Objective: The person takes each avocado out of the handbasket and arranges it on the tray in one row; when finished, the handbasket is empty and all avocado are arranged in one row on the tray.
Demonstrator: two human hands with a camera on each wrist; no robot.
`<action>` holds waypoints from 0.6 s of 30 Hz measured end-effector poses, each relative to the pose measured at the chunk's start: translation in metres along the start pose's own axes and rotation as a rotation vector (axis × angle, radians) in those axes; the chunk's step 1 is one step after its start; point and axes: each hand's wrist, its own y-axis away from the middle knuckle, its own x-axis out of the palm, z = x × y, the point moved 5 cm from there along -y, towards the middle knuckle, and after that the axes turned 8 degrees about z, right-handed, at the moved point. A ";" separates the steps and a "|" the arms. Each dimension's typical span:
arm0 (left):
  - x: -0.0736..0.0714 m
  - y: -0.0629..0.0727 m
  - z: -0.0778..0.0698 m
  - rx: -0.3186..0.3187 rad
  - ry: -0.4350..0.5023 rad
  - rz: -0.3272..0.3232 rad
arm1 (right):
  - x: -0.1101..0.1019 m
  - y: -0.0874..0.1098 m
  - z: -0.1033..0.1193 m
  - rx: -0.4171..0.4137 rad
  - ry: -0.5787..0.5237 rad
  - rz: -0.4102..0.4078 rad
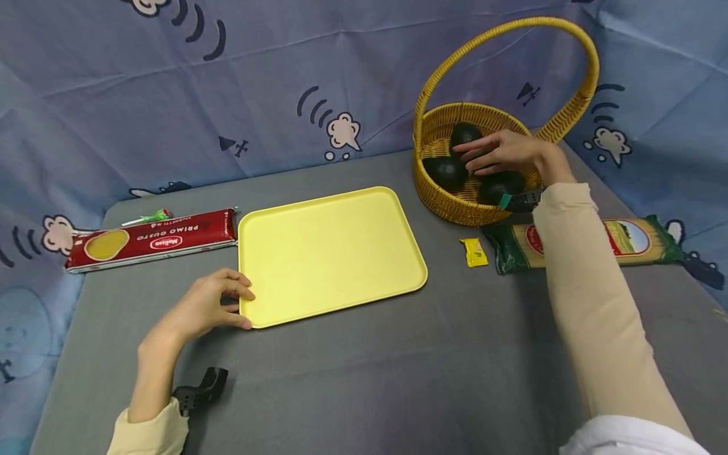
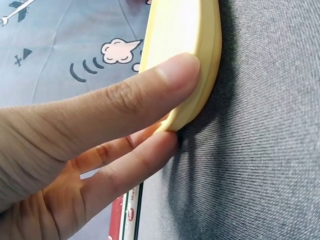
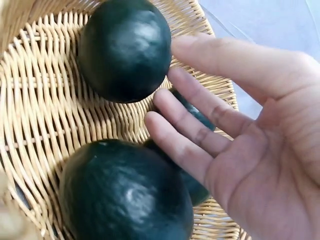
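My left hand (image 1: 201, 306) is at the near left corner of a yellow tray (image 1: 330, 253) lying on the table. In the left wrist view, the thumb presses the rim while fingertips touch the edge behind it, pinching the corner. My right hand (image 1: 506, 151) reaches into a yellow wicker basket (image 1: 449, 205) at the back right. Dark green avocados lie inside: one at the left (image 1: 446, 174), one farther back (image 1: 463, 134), one nearer (image 1: 502, 186). In the right wrist view, the fingers are extended, with thumb and index fingertips beside an avocado (image 3: 125, 50), not curled round it.
A red spaghetti pack (image 1: 153, 240) lies left of the tray, with a lollipop (image 1: 156, 216) behind it. Right of the tray is a small yellow packet (image 1: 474, 252). A green-ended spaghetti pack (image 1: 631, 241) lies partly under the right forearm. The basket's tall handle (image 1: 512, 25) arches above.
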 end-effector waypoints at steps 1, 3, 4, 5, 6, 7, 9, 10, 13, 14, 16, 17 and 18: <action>0.000 0.000 0.000 -0.001 -0.002 -0.001 | 0.001 -0.001 0.000 -0.002 0.000 -0.006; 0.000 0.000 0.000 -0.004 -0.001 0.003 | 0.003 -0.004 0.000 -0.003 0.018 -0.016; 0.001 0.000 0.000 -0.005 0.000 0.004 | 0.004 -0.006 0.000 0.001 0.041 -0.017; 0.001 0.000 0.000 -0.006 0.001 0.005 | 0.006 -0.007 0.000 0.010 0.069 -0.018; 0.001 0.000 0.000 -0.007 0.005 0.007 | 0.007 -0.009 0.000 0.018 0.100 -0.015; 0.002 0.000 0.000 -0.008 0.011 0.009 | 0.008 -0.010 0.001 0.027 0.127 -0.011; 0.002 -0.001 0.000 -0.009 0.020 0.009 | 0.011 -0.012 0.002 0.047 0.170 -0.005; 0.002 -0.001 0.000 -0.009 0.023 0.008 | 0.012 -0.012 0.003 0.055 0.175 -0.003; 0.001 -0.001 0.000 -0.016 0.030 0.005 | 0.015 -0.015 0.005 0.066 0.138 0.020; 0.001 0.000 -0.001 -0.017 0.030 0.004 | 0.017 -0.016 0.006 0.065 0.114 0.035; 0.000 0.000 -0.001 -0.021 0.029 0.003 | 0.022 -0.020 0.007 0.057 0.066 0.077; 0.000 0.000 -0.001 -0.023 0.031 0.004 | 0.024 -0.021 0.007 0.056 0.046 0.099; 0.000 0.000 -0.001 -0.024 0.030 0.005 | 0.026 -0.023 0.007 0.056 0.027 0.120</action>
